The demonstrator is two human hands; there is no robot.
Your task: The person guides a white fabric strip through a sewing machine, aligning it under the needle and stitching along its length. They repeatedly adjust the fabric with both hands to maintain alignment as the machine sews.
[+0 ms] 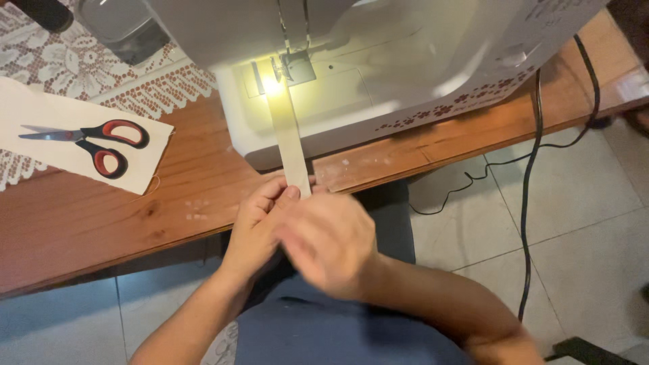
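A narrow beige fabric strip runs from under the presser foot of a white sewing machine toward me across the wooden table edge. My left hand pinches the near end of the strip at the table's front edge. My right hand is blurred and lies over the left hand, just below the strip's end; whether it grips the strip cannot be made out. The machine's lamp lights the strip near the needle.
Red-and-black scissors lie on a beige cloth piece at the left of the wooden table. A lace cloth covers the far left. A black cable hangs down to the tiled floor at right.
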